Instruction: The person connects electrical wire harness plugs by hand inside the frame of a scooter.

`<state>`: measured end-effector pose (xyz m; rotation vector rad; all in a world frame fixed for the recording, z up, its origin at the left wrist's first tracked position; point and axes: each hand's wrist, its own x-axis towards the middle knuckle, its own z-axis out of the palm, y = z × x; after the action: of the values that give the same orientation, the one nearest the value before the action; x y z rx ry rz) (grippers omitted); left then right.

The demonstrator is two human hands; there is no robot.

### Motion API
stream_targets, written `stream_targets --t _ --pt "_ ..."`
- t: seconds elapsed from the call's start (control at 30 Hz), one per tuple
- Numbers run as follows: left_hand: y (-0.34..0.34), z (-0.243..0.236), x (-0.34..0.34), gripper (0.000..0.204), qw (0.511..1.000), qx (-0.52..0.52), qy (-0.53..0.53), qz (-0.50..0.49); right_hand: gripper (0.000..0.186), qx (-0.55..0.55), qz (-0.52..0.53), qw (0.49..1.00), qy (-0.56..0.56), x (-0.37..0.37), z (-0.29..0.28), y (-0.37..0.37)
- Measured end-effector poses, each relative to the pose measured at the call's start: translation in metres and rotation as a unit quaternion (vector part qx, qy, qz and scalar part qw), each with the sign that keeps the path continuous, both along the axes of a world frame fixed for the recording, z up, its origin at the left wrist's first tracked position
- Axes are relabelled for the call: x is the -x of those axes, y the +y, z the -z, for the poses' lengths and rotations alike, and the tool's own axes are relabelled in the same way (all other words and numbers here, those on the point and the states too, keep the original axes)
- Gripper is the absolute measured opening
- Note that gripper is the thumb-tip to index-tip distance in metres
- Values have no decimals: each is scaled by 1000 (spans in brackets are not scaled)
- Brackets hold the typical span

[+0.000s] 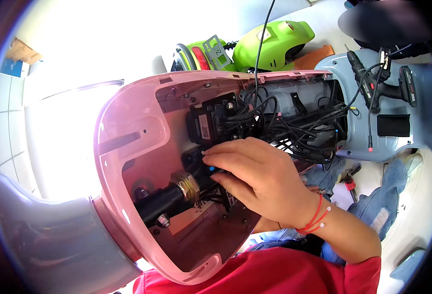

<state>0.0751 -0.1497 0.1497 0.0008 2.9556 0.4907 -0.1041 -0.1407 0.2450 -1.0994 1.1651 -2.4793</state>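
Note:
My right hand (262, 179) reaches into the open pink scooter body panel (110, 161). Its thumb and fingertips are bent together around a small spot with a blue bit (212, 168), beside the black steering tube (157, 205). What exactly they hold is hidden. A large brass-coloured nut (189, 186) rings the tube just left of the fingers. Above the hand sits a black controller box (208, 122) with a label and many plugged wires. A tangle of black cables (294, 130) runs right from it. Of my left arm (270, 225) only some skin shows below the panel; its fingers are hidden.
A cordless drill (372, 83) and a black square pad (393, 125) lie on the grey-blue scooter body (363, 142) at right. Green scooter parts (270, 46) stand behind. A hanging cable (261, 44) drops from above. A red-and-black tool (350, 183) is on the floor.

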Motion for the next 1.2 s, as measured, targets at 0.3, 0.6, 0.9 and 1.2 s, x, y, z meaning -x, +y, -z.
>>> stream_targets --t 0.3,0.6,0.9,1.2 --pt "0 1 2 37 1000 4 -2 6 21 -28 -25 997 -66 -7 1 2" --pt "-3 1 1 38 1000 12 -3 6 53 -68 -74 995 24 -1 3 19" --pt "-2 1 3 38 1000 16 -10 -6 56 -61 -72 995 -36 -3 -2 12" --pt "-3 3 1 39 997 6 -46 -66 20 -250 -69 932 -252 -16 61 39"
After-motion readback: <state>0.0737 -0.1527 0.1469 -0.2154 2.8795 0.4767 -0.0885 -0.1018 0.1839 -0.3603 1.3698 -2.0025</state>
